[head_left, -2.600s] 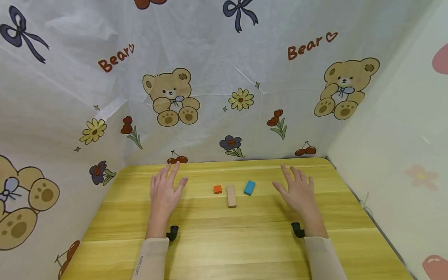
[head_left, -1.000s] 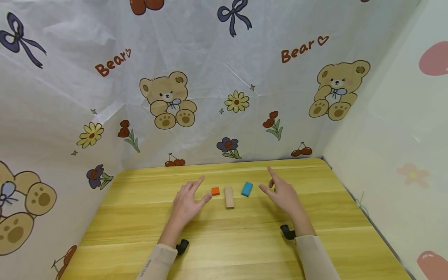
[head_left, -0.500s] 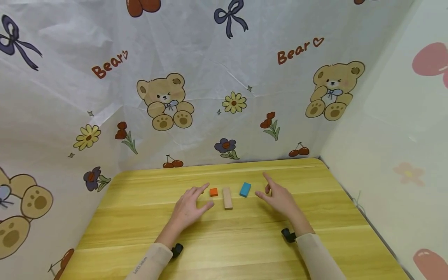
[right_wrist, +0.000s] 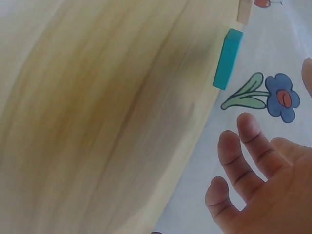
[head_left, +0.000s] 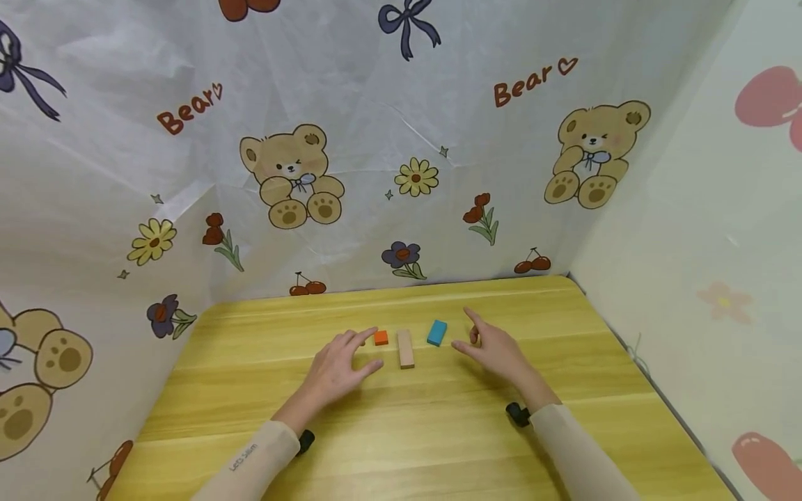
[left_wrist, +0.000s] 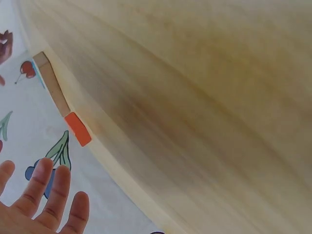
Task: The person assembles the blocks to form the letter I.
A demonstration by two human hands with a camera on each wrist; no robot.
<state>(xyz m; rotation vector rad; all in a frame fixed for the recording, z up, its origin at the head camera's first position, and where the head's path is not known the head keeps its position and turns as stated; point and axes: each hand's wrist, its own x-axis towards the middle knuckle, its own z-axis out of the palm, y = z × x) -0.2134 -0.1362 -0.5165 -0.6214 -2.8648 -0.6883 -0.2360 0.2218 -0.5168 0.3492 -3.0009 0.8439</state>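
Three small blocks lie in a loose row on the table: an orange block (head_left: 381, 338), a longer plain wooden block (head_left: 406, 349) and a slanted blue block (head_left: 436, 332). My left hand (head_left: 338, 365) is at the orange block's left, index fingertip right by it, thumb spread below. On the other side, my right hand (head_left: 498, 351) is a short way right of the blue block, index finger and thumb stretched apart and the other fingers bent. Neither hand holds anything. In the left wrist view the fingers (left_wrist: 58, 185) are spread; in the right wrist view the fingers (right_wrist: 234, 151) are loosely bent.
The yellow wood-grain table (head_left: 401, 431) reaches back to a white sheet (head_left: 363, 83) printed with bears and flowers. A pale wall (head_left: 677, 229) stands along the right edge, with a thin cord (head_left: 638, 355) beside it. Each wrist carries a small black camera (head_left: 517, 415).
Both hands have moved inward from the sides toward the blocks, the left to the orange one, the right nearer the blue one. The blocks have kept their places; the head view has shifted slightly.
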